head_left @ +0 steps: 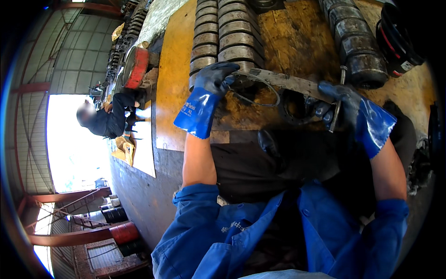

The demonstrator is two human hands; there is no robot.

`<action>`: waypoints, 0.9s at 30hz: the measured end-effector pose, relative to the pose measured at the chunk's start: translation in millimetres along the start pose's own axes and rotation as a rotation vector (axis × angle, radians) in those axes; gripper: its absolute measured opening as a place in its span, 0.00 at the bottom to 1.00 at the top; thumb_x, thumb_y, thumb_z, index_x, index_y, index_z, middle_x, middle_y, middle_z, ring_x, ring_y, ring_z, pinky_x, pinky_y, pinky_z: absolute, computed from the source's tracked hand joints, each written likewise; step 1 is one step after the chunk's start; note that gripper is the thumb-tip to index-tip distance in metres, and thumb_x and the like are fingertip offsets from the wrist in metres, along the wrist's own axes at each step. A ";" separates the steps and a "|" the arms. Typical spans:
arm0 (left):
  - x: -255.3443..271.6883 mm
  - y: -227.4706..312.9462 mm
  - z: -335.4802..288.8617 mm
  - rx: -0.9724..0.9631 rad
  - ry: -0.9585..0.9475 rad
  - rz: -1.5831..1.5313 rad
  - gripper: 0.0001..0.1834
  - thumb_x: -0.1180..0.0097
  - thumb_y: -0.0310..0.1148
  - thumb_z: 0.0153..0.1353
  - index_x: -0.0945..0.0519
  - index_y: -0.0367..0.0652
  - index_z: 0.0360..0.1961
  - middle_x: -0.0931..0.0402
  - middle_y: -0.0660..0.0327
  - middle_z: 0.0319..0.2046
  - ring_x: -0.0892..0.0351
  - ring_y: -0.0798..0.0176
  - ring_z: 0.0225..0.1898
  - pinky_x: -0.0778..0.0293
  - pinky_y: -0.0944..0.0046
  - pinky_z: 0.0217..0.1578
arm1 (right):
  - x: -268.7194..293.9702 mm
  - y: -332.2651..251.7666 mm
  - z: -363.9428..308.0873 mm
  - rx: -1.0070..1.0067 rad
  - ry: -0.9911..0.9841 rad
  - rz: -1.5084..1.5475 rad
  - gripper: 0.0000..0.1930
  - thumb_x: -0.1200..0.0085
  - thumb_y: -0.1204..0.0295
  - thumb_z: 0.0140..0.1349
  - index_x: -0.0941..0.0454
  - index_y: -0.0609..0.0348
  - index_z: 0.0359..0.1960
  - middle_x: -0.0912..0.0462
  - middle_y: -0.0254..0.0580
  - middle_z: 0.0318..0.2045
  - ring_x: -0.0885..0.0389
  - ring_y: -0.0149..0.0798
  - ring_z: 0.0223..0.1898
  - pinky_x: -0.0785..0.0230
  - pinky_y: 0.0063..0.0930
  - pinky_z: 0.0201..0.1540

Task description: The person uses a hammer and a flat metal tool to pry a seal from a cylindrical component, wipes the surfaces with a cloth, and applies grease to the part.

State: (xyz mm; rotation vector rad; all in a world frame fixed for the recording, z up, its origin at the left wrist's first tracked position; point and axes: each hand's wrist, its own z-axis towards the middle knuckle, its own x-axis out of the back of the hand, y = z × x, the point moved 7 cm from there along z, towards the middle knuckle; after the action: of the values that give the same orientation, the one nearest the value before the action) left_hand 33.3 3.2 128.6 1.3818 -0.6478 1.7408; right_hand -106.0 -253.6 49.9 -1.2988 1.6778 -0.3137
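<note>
My left hand (211, 86), in a dark-palmed blue rubber glove, is closed at a thin metal ring (278, 96), beside the near end of the stacked metal cylinders (239, 35). A flat worn metal bar (292, 83) runs from near those fingers across to my right hand (346, 100). That hand, gloved alike, is closed around the bar's right end. A thin metal rod (343, 76) crosses there, passing by the right fingers. Under the bar, a dark round metal part with a hole (293, 104) sits on the stained yellow board (297, 37). Parts of the ring are hidden by the left glove.
More cylinders (355, 42) lie in a row at the right, beside a black round object with a red stripe (395, 42). A red-rimmed drum part (137, 67) stands at far left. Another person (109, 116) sits low beyond it. Barrels (124, 232) stand at lower left.
</note>
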 end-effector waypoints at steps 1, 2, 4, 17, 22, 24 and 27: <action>-3.3 0.0 -0.1 0.010 -0.026 0.034 0.12 0.47 0.33 0.56 0.19 0.46 0.42 0.20 0.54 0.41 0.21 0.50 0.43 0.26 0.57 0.46 | -0.4 -0.6 0.7 0.004 0.001 -0.014 0.22 0.49 0.55 0.62 0.21 0.68 0.38 0.18 0.40 0.22 0.20 0.29 0.18 0.28 0.18 0.19; -8.1 0.0 0.3 0.018 -0.053 0.067 0.13 0.47 0.33 0.56 0.19 0.47 0.42 0.20 0.55 0.41 0.22 0.50 0.44 0.26 0.57 0.46 | -0.2 -0.8 0.7 0.009 0.003 -0.026 0.23 0.49 0.55 0.62 0.21 0.68 0.39 0.18 0.41 0.22 0.20 0.29 0.18 0.28 0.18 0.20; -17.6 -4.2 -0.9 0.027 -0.093 0.100 0.13 0.46 0.35 0.57 0.19 0.50 0.44 0.20 0.56 0.42 0.22 0.51 0.44 0.26 0.56 0.46 | -4.4 -6.1 -2.5 0.061 0.034 -0.052 0.23 0.49 0.55 0.62 0.22 0.69 0.40 0.18 0.41 0.22 0.20 0.29 0.19 0.28 0.18 0.20; -23.8 -32.0 -25.2 0.719 -0.012 -0.456 0.12 0.43 0.35 0.60 0.19 0.40 0.41 0.18 0.57 0.31 0.20 0.65 0.30 0.24 0.64 0.34 | 2.6 -25.5 -2.7 0.207 0.102 -0.050 0.23 0.50 0.53 0.63 0.23 0.65 0.41 0.18 0.44 0.24 0.19 0.33 0.22 0.25 0.23 0.25; -15.7 -33.2 -30.9 0.747 0.155 -0.918 0.11 0.40 0.30 0.58 0.19 0.35 0.39 0.19 0.58 0.29 0.21 0.67 0.27 0.23 0.67 0.28 | 10.5 -31.0 -5.1 0.328 0.156 -0.144 0.23 0.49 0.54 0.62 0.23 0.66 0.43 0.18 0.47 0.25 0.19 0.33 0.23 0.24 0.23 0.25; -24.5 -44.5 -40.3 0.812 0.147 -1.008 0.14 0.42 0.33 0.60 0.21 0.33 0.42 0.19 0.58 0.32 0.21 0.67 0.31 0.25 0.68 0.32 | 8.1 -32.7 -6.3 0.325 0.154 -0.149 0.23 0.49 0.55 0.62 0.23 0.66 0.43 0.18 0.47 0.25 0.19 0.33 0.23 0.25 0.23 0.25; -28.6 -43.7 -42.0 0.859 0.235 -1.090 0.13 0.42 0.31 0.60 0.21 0.33 0.41 0.18 0.57 0.31 0.20 0.66 0.27 0.24 0.67 0.28 | 9.8 -27.2 -4.8 0.287 0.179 -0.092 0.23 0.49 0.55 0.62 0.23 0.66 0.43 0.18 0.46 0.26 0.19 0.33 0.24 0.25 0.23 0.25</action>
State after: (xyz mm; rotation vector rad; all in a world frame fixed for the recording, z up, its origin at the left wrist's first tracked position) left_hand 49.1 52.6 86.0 1.5467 0.9681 1.1904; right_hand -93.0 -274.5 65.9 -1.1598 1.6505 -0.7171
